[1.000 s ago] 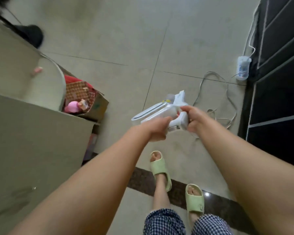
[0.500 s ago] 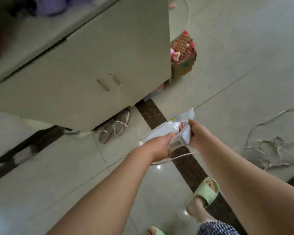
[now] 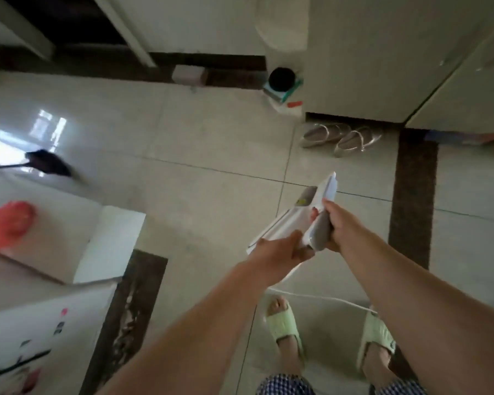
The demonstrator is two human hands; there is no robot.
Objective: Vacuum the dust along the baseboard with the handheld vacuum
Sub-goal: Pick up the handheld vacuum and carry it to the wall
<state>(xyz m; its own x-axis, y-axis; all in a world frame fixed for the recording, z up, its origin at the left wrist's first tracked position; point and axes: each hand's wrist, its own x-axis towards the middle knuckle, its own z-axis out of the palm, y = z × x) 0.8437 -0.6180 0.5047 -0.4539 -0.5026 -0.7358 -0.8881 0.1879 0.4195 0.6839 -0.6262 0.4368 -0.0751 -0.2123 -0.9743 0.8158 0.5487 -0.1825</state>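
I hold a white handheld vacuum (image 3: 303,213) in both hands at waist height over the tiled floor. My right hand (image 3: 341,225) is wrapped around its grey handle. My left hand (image 3: 280,249) grips the lower end of its body. A thin white cord (image 3: 320,298) trails from it across the floor by my feet. A dark baseboard strip (image 3: 228,76) runs along the far wall. Another dark strip (image 3: 131,315) at the lower left shows pale dusty patches.
A pair of silver flat shoes (image 3: 340,136) lies by a beige cabinet (image 3: 382,52). A black round object on a stack (image 3: 283,84) stands near the wall. A dark broom head (image 3: 47,162) and a red bag (image 3: 6,223) are at left. My feet wear green slippers (image 3: 283,326).
My view has swung left across the room: the cabinet and silver shoes moved to the upper right, the toy box left view, and the far baseboard, broom and red bag appeared. Both hands kept their grip.
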